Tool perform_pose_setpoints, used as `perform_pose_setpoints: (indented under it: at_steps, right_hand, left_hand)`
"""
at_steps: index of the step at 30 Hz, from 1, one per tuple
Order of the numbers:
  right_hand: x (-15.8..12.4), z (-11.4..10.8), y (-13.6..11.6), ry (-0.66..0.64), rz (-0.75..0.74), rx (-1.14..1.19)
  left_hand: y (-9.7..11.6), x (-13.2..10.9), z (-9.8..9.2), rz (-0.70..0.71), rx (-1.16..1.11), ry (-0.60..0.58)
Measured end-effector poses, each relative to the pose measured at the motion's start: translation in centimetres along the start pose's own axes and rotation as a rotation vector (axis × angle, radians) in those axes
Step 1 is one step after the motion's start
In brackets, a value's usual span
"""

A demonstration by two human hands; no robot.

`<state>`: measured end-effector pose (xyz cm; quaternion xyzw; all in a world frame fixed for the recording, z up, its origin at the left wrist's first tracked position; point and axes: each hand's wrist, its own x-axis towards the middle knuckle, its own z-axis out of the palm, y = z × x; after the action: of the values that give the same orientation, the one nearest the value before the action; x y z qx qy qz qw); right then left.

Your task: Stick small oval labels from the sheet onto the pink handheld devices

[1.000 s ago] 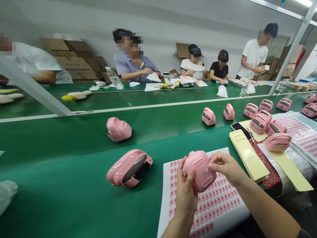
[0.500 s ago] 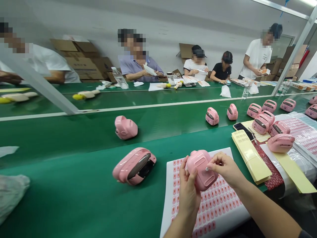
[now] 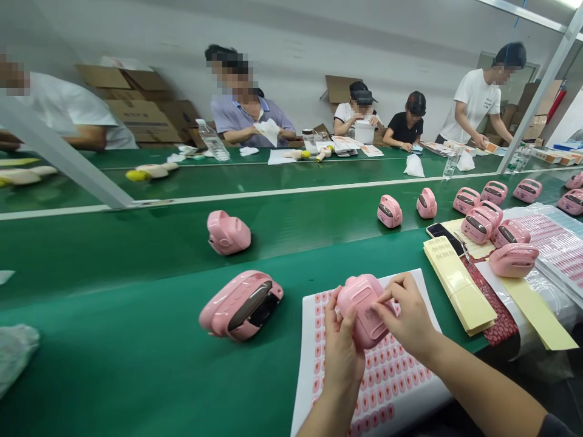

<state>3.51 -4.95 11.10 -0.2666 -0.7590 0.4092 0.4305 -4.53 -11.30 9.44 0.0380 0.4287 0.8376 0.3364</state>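
A small printed label [image 3: 367, 320] is showing, unreadable, on the back of a glossy pink plastic gadget [image 3: 359, 296]. The left hand [image 3: 341, 358] is gripping its rounded casing from below, while the right hand [image 3: 407, 318] is pinching at its back, both above a white sheet of pink stickers [image 3: 392, 388] on a green conveyor belt [image 3: 136, 321].

Bright, even overhead light fills the room, with a ceiling lamp [image 3: 570, 2] glaring at the far right corner. Shadows stay soft and short on the green conveyor belt [image 3: 136, 261], whose surface carries a pale sheen. Highlights streak the glossy pink casing [image 3: 364, 303] at near right. Wide-angle distortion tilts the aluminium post [image 3: 542, 91] at the edge, and the far end looks slightly soft.
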Motion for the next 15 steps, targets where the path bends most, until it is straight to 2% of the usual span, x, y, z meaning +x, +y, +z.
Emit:
perform_pose_setpoints:
  at_steps: [3, 5, 7, 8, 11, 13, 15]
  right_hand:
    - [-0.5, -0.2, 0.0, 0.165, -0.198, -0.066]
    - [-1.3, -0.9, 0.4, 0.286, -0.24, -0.076]
    - [-3.0, -1.6, 1.4, 0.29, -0.234, -0.109]
    - [-4.3, -1.9, 2.1, 0.226, -0.235, -0.129]
    - [-8.8, -2.2, 4.2, -0.088, -0.322, -0.218]
    - [-11.7, -1.8, 5.7, -0.257, -0.43, -0.338]
    - [-13.7, -1.0, 7.1, -0.348, -0.527, -0.454]
  left_hand:
    - [-0.1, 0.2, 0.1, -0.011, -0.031, 0.005]
    - [0.2, 0.5, 0.1, -0.063, -0.082, 0.037]
    - [0.7, 1.0, -0.2, -0.151, -0.153, 0.059]
    - [0.9, 1.3, -0.5, -0.202, -0.189, 0.061]
    - [0.9, 2.2, -2.0, -0.325, -0.293, 0.015]
    - [0.4, 2.6, -3.3, -0.344, -0.341, -0.042]
    - [-0.4, 2.9, -4.5, -0.337, -0.344, -0.082]
